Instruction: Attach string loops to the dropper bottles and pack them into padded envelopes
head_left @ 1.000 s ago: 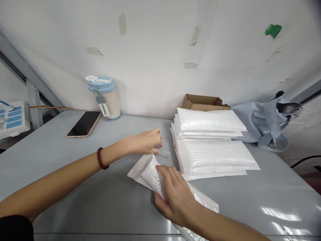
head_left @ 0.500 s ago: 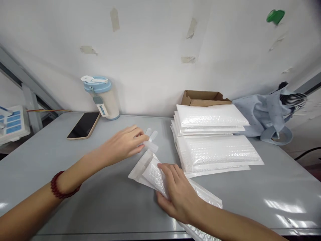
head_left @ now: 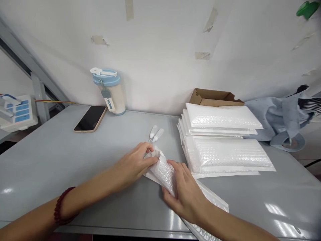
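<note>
A white bubble mailer [head_left: 163, 172] lies slantwise under both hands, its open end toward the upper left. Wrapped over its middle, my right hand [head_left: 184, 190] holds it with thumb below and fingers on top. My left hand [head_left: 139, 160] is closed at the mailer's mouth, finger and thumb pinching there. Whether a small tube is also between those fingers is hidden. Just beyond the mouth lie two small whitish plastic tubes [head_left: 157, 135] on the table. Part of another bubble mailer [head_left: 213, 195] shows under my right forearm.
Stacked white bubble mailers [head_left: 230, 154] stand to the right, before an open cardboard box [head_left: 217, 97]. Light blue cloth [head_left: 265, 113] lies at the far right. A phone [head_left: 90, 118] and a blue-lidded tumbler [head_left: 112, 93] stand at the back left of the grey table [head_left: 100, 147].
My left hand has moved from the small tubes to the mailer's mouth. Two tubes now show on the table, where three showed before. The view has shifted slightly.
</note>
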### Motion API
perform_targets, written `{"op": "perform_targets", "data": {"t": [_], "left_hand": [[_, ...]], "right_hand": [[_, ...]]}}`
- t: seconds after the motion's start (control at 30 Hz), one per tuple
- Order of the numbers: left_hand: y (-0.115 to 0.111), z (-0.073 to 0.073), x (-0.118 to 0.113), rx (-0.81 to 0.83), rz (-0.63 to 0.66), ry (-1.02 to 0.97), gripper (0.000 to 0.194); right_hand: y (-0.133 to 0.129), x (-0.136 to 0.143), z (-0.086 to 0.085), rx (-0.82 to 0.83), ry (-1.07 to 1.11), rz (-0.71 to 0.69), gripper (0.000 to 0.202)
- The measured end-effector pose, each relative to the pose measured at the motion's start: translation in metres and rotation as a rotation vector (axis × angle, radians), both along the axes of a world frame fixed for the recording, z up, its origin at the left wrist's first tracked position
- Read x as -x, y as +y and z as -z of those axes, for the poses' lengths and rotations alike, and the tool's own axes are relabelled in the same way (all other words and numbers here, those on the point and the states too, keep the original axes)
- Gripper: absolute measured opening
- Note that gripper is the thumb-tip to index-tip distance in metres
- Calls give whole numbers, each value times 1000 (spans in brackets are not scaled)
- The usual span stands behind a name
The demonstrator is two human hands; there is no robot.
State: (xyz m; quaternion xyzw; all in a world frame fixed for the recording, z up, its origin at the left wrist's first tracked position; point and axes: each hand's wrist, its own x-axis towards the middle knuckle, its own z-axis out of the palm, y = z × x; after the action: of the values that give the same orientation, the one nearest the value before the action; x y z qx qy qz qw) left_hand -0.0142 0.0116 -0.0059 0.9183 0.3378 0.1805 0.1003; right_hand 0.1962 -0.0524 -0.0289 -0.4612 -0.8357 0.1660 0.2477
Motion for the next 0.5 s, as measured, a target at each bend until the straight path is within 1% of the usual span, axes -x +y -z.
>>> {"op": "perform_targets", "data": {"t": [0.07,0.1,0.13,0.23,0.3,0.37,0.43,0.47,0.5], "left_hand": [[-2,0,-1,192,8,-60,21],[-3,0,-2,258,4,-108,20],[-3,-1,-3,307,-19,-162,18],[-3,-5,-6,416,-146,-276,18],[-5,-10,-9,550,-187,-278,26],[-6,-14,-11,757,-142,-291,33],[-6,-15,-11,966,-64,-363,36],[-4,-14,-10,1030,-38,-412,36],[-1,-12,-9,1038,-43,-457,36]], "right_hand": [[0,0,0,1,1,5,60],[0,0,0,2,-1,6,60],[0,0,0,2,-3,7,60],[0,1,0,2,0,6,61],[0,1,-1,4,7,2,61],[0,1,-1,10,10,-6,61],[0,0,-2,17,7,-13,62],[0,0,-2,19,7,-17,61],[0,0,-2,21,8,-17,61]]}}
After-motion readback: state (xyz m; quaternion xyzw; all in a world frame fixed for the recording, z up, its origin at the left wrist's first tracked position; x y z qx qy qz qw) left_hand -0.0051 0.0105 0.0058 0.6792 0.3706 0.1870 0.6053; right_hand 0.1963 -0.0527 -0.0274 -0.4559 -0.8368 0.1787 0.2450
